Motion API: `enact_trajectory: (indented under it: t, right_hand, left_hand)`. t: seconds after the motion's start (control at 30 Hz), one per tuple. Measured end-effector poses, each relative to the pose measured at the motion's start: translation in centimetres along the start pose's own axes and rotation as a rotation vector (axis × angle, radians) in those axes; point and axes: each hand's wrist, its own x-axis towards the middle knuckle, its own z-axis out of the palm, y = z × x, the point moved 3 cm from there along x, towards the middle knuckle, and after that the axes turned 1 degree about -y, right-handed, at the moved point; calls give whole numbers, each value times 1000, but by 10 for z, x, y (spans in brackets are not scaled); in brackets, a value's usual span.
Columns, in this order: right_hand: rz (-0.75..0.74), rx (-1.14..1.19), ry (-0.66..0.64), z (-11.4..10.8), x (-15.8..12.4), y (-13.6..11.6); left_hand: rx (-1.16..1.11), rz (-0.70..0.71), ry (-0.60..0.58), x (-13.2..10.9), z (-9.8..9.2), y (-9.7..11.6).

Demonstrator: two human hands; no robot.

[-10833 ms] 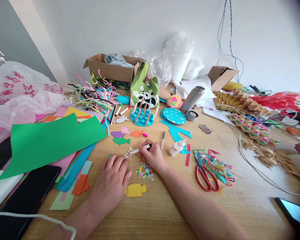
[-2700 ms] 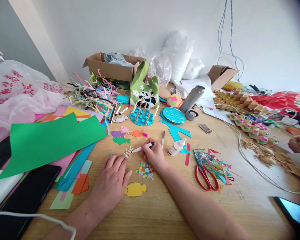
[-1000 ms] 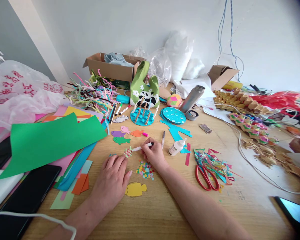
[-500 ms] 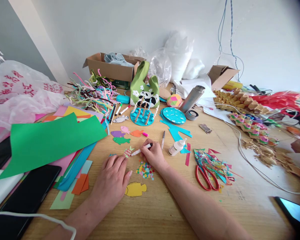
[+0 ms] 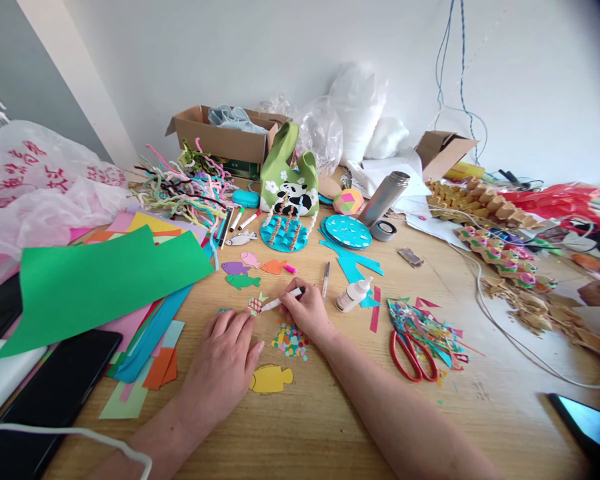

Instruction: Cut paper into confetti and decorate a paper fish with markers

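My right hand (image 5: 307, 311) is closed around a white marker (image 5: 281, 300) with a dark end. The marker's tip meets a small paper fish (image 5: 255, 305) patterned with red crossed lines. My left hand (image 5: 226, 357) lies flat, its fingertips on the near edge of that fish and partly hiding it. Between the hands sits a heap of round paper dots (image 5: 290, 341). A yellow paper fish (image 5: 273, 379) rests by my left thumb. Beyond are purple (image 5: 235, 268), green (image 5: 243, 281), pink (image 5: 251, 259) and orange (image 5: 273, 267) paper fish.
Red-handled scissors (image 5: 414, 357) lie by paper scraps on the right, near a glue bottle (image 5: 354, 295). Green paper (image 5: 105, 287) tops a stack at left. A steel flask (image 5: 385, 199) and panda bag (image 5: 290, 180) stand behind. Another person's hand (image 5: 597, 293) shows far right.
The marker tip has shifted very slightly across the patterned fish. Both hands stay in nearly the same place.
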Motion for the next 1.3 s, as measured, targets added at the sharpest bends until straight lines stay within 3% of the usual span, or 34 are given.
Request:
enact_trajectory:
  t: [0.3,0.43,0.77,0.87,1.3]
  right_hand:
    - [-217,17,143,-5,-4,-1]
    - [-370,-51,87,-4,-10,-2]
    - [-684,-764,9,5,-14,-11]
    - [-764,-883,8,8,-16,-14]
    - [-757,-731,-114,9,-23,-12]
  left_hand:
    - [-10,6,-21,0,0,0]
    - [-35,-16,14,0,0,-1]
    - [-46,-33,80,3,1,-15]
    - [-50,-39,95,4,1,-19]
    - [-67,-88,105,7,-2,-24]
